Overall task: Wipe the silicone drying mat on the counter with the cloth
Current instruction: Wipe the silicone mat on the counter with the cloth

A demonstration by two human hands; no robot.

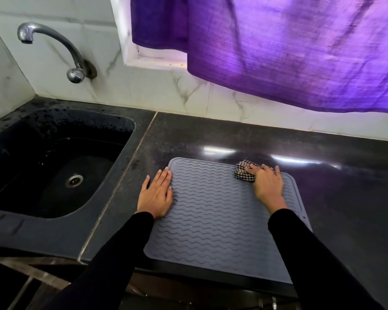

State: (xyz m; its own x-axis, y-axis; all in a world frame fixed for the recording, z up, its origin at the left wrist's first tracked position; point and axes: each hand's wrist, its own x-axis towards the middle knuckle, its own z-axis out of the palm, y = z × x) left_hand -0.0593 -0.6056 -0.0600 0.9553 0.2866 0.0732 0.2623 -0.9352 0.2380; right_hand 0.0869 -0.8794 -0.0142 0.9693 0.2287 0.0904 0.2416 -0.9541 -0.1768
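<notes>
- Your mat (213, 211) is a grey, square silicone sheet with rounded corners and wavy ridges. It lies flat on the dark tabletop (323, 186), with its near edge at the tabletop's front edge.
- Your cloth (244, 173) is a small bunched black-and-white checked rag. It sits on the mat's far right corner.

A: You're in a home kitchen.
B: Evidence?
A: Dark stone counter (244, 135), inset black sink (61, 166), wall tap (54, 44), marble-look wall tiles (143, 90), purple curtain (289, 48) over the window recess.
</notes>
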